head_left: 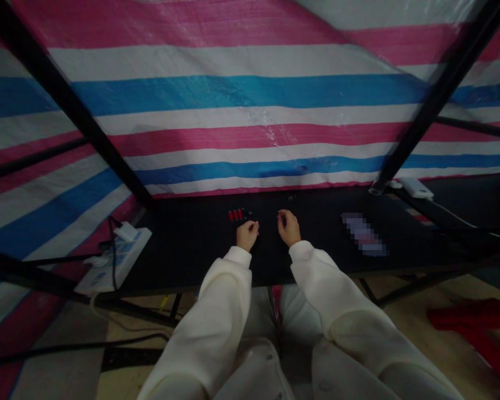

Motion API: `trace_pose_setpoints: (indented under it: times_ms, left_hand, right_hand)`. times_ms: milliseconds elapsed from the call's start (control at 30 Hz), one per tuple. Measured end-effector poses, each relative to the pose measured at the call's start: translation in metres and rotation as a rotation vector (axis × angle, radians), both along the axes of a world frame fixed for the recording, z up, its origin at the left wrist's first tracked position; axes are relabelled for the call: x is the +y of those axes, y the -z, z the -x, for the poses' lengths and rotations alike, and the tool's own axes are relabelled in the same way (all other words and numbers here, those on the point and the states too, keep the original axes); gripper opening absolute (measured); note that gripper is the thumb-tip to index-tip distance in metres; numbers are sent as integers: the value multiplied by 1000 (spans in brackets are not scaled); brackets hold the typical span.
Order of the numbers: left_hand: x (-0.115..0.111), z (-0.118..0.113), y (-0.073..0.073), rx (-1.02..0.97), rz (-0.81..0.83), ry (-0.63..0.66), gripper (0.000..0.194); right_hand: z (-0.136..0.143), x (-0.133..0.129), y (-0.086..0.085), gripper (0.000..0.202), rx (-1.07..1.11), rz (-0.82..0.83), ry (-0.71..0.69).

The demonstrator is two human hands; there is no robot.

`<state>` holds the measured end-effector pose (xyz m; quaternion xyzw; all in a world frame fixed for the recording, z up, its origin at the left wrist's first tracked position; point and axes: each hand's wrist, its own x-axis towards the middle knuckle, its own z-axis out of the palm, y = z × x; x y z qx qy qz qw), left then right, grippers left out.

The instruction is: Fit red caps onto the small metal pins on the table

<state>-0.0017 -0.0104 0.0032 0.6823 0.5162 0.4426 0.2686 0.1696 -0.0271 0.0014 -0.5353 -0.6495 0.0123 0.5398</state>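
The scene is dim and muted, darkening toward the corners. Pale glints catch the wrinkles of the striped sheeting (pixel 250 91), while the black worktop (pixel 183 250) swallows detail. White sleeves (pixel 227 289) look brightest, softly shaded in their folds. Wide-angle stretch splays the dark poles (pixel 440 94); small red pieces (pixel 235 215) look soft, and coarse pixel blocks mask a flat object (pixel 363 234).

My sleeves (pixel 229 283) are plain white, the counter (pixel 183 239) black. Around my fingers (pixel 284 213): at twelve o'clock, a sheet (pixel 250 91) striped pink, white and blue; at ten, red tubes (pixel 235 215); between eight and nine, a white power strip (pixel 127 255); at four, red bars (pixel 475 315).
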Motion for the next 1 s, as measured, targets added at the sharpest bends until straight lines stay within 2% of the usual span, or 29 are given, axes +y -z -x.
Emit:
trace_pose_setpoints:
  times_ms: [233, 533, 667, 833, 1000]
  left_hand:
    - [1, 1, -1, -74, 27, 0, 32]
    - [-1, 0, -5, -162, 60, 4, 31]
    - [1, 0, -3, -139, 45, -31, 31]
    - [0, 1, -5, -120, 11, -92, 29]
    - [-3, 2, -8, -165, -1, -156, 29]
  right_hand:
    - [1, 3, 4, 23, 22, 34, -9]
    - [9, 8, 10, 20, -17, 163, -76]
    - [19, 23, 8, 22, -93, 243, -100]
    - [40, 49, 5, 24, -225, 323, -28]
    - [62, 67, 3, 22, -292, 335, -9]
